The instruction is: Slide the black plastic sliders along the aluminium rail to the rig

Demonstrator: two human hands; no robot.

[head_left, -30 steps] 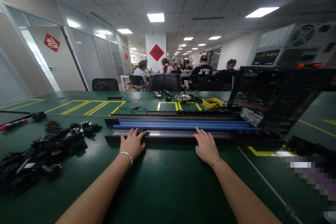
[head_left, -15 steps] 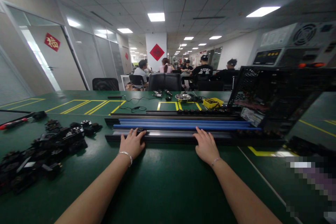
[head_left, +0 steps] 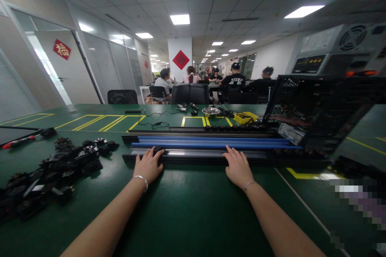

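A long black and silver rail lies across the green table in front of me, with blue rails just behind it. My left hand rests palm down on the near rail's left part, fingers spread over a small black piece there. My right hand lies flat against the rail near its middle, fingers on its top edge. Neither hand is closed around anything. Each wrist wears a thin bracelet.
A heap of small black parts lies at the left, a red-handled tool beyond it. An open black computer case stands at the right. A metal bowl and yellow tray sit farther back. People sit at distant desks.
My left hand has slid slightly left along the rail. The view has shifted a little to the left; my right hand stays in place.
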